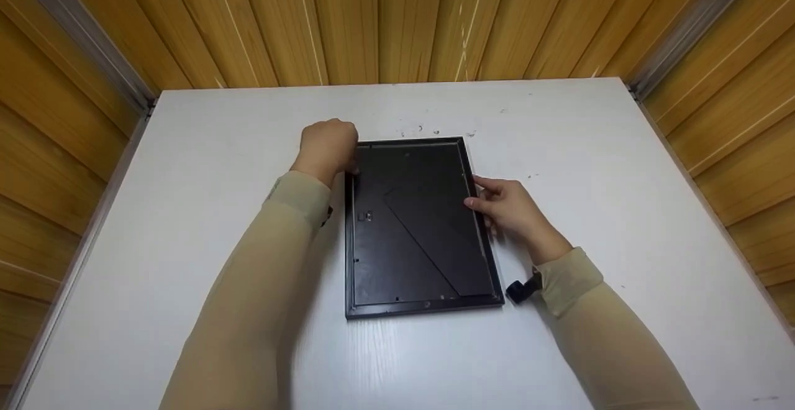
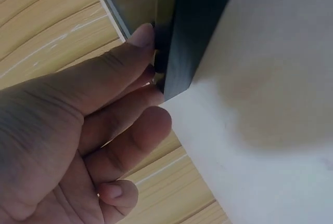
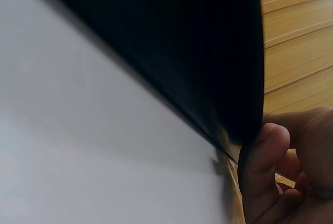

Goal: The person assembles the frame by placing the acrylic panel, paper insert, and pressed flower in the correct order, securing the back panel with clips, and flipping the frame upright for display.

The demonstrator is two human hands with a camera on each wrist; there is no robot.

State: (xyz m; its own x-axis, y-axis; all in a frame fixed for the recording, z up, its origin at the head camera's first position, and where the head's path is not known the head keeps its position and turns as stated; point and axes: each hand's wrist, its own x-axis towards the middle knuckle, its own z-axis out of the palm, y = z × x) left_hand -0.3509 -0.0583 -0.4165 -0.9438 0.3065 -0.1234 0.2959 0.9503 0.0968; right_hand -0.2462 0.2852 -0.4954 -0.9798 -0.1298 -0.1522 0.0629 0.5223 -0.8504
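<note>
A black picture frame point(image 1: 416, 230) lies back side up on the white table, its back panel and slanted stand flap point(image 1: 428, 236) showing. At the frame's far left corner is my left hand point(image 1: 328, 146). In the left wrist view, that hand's thumb point(image 2: 141, 36) presses the frame's inner edge while the curled fingers meet the corner from outside. My right hand point(image 1: 506, 208) grips the right side bar, thumb on top and fingers at the outer edge. In the right wrist view, the dark frame point(image 3: 182, 47) covers much of the picture, and part of the right hand point(image 3: 291, 167) shows beside it.
The white table point(image 1: 205, 211) carries small dark marks beyond the frame. Wood-patterned panels point(image 1: 348, 25) stand behind and on both sides. A small black wrist device point(image 1: 522, 289) sits by the right sleeve, close to the frame's near right corner.
</note>
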